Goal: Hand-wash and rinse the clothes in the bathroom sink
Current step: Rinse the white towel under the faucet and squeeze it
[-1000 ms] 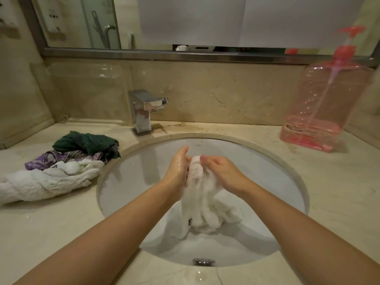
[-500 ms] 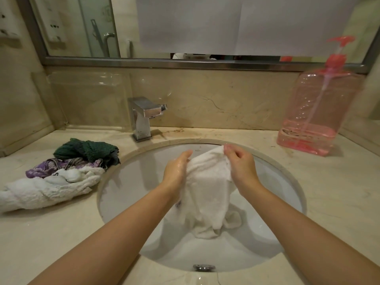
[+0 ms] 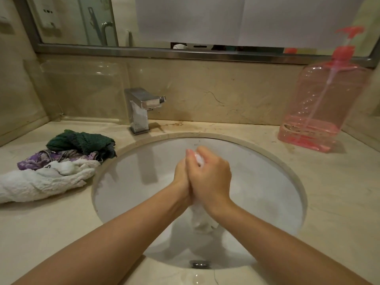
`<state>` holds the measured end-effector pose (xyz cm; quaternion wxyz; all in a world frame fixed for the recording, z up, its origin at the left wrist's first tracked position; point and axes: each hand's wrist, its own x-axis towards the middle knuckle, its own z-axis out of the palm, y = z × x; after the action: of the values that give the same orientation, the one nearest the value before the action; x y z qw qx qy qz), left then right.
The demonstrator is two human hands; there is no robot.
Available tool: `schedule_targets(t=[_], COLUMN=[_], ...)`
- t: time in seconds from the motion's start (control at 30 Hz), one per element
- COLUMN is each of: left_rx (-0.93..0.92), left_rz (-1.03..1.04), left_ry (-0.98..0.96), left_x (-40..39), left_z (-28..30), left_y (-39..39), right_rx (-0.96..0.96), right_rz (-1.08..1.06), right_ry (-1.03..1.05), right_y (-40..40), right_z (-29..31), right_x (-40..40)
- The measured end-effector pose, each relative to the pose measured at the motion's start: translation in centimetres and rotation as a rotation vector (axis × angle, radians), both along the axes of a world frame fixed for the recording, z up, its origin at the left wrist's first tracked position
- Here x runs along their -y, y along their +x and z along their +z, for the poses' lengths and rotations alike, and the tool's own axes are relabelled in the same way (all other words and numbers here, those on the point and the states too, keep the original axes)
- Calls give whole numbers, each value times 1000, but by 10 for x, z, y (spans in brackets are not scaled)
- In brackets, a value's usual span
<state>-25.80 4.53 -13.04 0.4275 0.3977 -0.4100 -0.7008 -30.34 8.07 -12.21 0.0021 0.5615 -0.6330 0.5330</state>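
Head view
Hidden: white cloth [image 3: 202,219] mostly covered by both hands over the sink [image 3: 127,182]; only a bit shows at the fingertips and a blurred tail below the wrists.
Fingers: left hand [image 3: 182,177] and right hand [image 3: 211,177] pressed together, curled round the cloth.
Around sink: faucet [image 3: 139,110] behind; clothes pile [image 3: 55,165] on worktop [image 3: 339,202] left; pink pump bottle [image 3: 322,99] right.

countertop [image 3: 339,192] — clothes pile [image 3: 53,167] left | faucet [image 3: 139,112] | soap bottle [image 3: 320,103] right
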Motion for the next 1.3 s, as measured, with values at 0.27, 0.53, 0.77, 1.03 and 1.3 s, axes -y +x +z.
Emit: schedule_targets(t=[0.27, 0.53, 0.77, 1.03, 1.3], left_rx=[-80, 100, 126, 660, 776], left_rz=[110, -84, -110, -141, -413], left_ry=[19, 28, -19, -287, -168], left_x=[-6, -7, 1, 26, 23], left_z=[4, 16, 27, 7, 4], left_y=[-3, 3, 13, 27, 27], right_rx=[-51, 5, 281, 282, 371], right_rz=[30, -127, 285, 438, 149], right_ry=[119, 265, 380, 580, 265], right_y=[-4, -51, -72, -76, -82], right_z=[0, -6, -17, -16, 0], right_x=[2, 24, 33, 29, 21])
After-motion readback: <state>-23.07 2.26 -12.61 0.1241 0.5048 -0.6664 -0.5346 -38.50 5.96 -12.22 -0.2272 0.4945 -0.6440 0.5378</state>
